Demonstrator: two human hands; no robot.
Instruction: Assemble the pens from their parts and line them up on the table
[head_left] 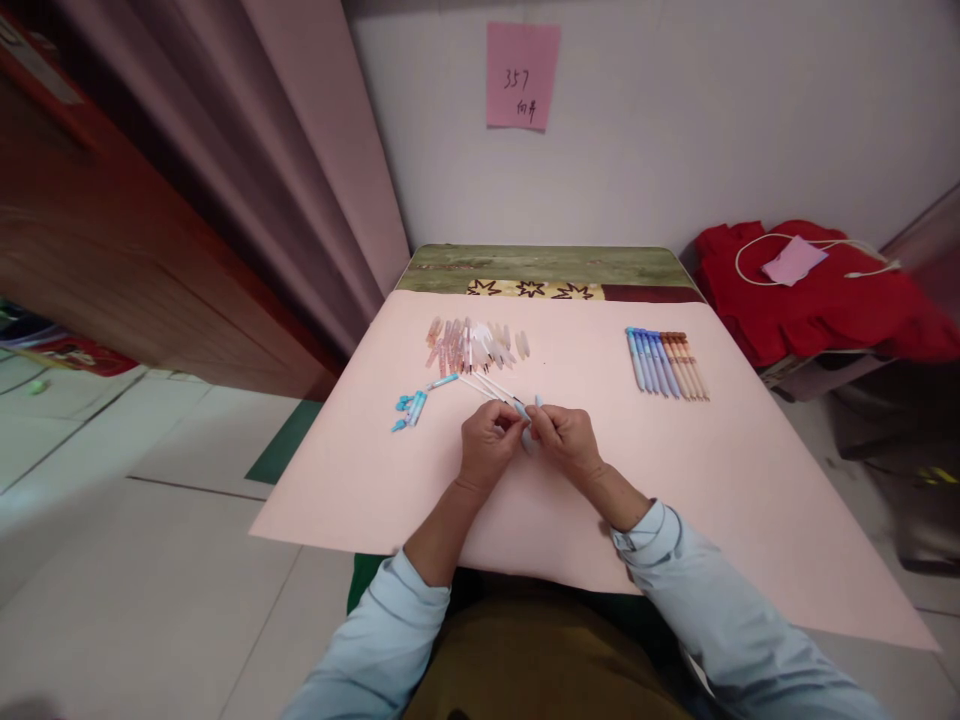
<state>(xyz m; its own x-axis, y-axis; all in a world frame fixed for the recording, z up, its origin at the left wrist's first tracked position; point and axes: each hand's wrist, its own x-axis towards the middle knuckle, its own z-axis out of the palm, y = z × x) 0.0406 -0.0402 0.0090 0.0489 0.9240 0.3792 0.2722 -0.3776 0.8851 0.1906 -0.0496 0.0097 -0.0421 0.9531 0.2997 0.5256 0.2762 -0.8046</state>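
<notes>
**Both hands pinch a pale blue pen part (528, 418) over the middle of the pink sheet (750, 480).**
The left hand (489, 438) and right hand (568, 437) meet fingertip to fingertip, each pinching one end of the pen part, just in front of the loose refills (480, 385). Judged from this grip, hold the pieces in line and press straight, without bending. The fingers cover most of the part, so it cannot be told whether it is one piece or two, or how far it is seated. The pile of clear and orange parts (472, 345) is blurred. The blue caps (409, 408) are too small to count. The row of finished pens (666, 364) lies well apart, to the right.
</notes>
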